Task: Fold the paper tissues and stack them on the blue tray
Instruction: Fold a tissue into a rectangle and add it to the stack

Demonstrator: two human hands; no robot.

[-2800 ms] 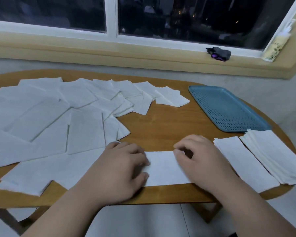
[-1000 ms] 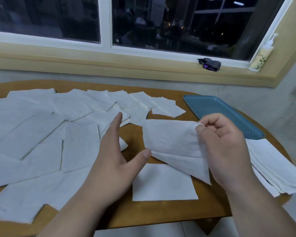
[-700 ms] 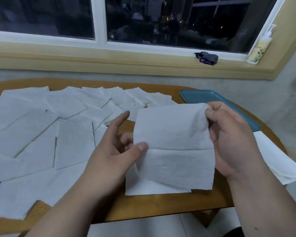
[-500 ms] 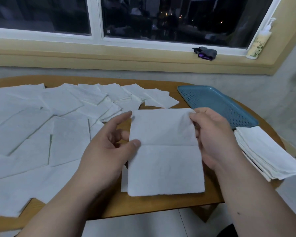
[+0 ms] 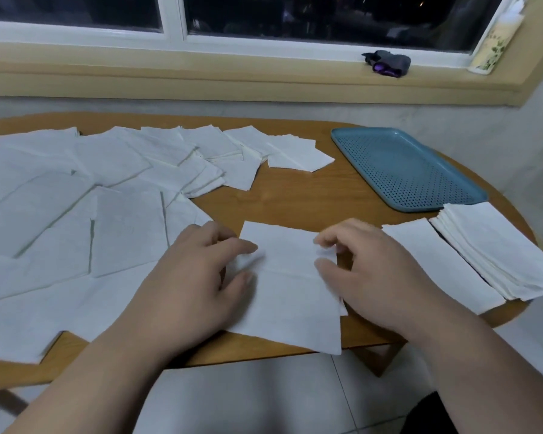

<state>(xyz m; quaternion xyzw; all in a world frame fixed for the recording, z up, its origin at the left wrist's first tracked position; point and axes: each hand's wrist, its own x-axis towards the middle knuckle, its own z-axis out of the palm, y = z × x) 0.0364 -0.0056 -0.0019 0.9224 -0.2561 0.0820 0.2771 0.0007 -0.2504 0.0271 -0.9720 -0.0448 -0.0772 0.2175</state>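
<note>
Left hand [image 5: 201,277] and right hand [image 5: 370,270] each keep a pinch grip on a side edge of the paper tissue [image 5: 292,289], and since it overhangs the tabletop [image 5: 295,198], the fold could easily go crooked.

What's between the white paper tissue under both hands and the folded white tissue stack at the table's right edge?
Head view: one long folded white tissue strip lies flat between the white paper tissue and the folded white tissue stack.
</note>
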